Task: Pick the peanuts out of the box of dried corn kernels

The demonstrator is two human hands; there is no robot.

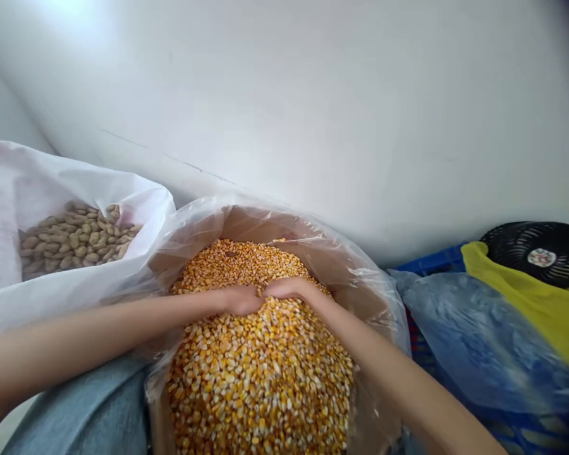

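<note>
My left hand [244, 299] and my right hand [282, 287] are side by side in a heap of yellow-orange corn kernels [260, 373]. The kernels cover the fingers of both hands, so their shape and what they hold cannot be seen. Around the corn stands a bag of clear plastic [374, 284] with a brown inner wall, its mouth wide open. Both forearms reach in over its rim, one from each side.
To the left, a white sack [146, 196] holds peanuts in their shells [76, 243]. A white wall [313, 114] rises behind. On the right lie a translucent plastic bag [483, 328], yellow cloth [526, 303], a black fan [540, 249] and a blue crate [431, 259].
</note>
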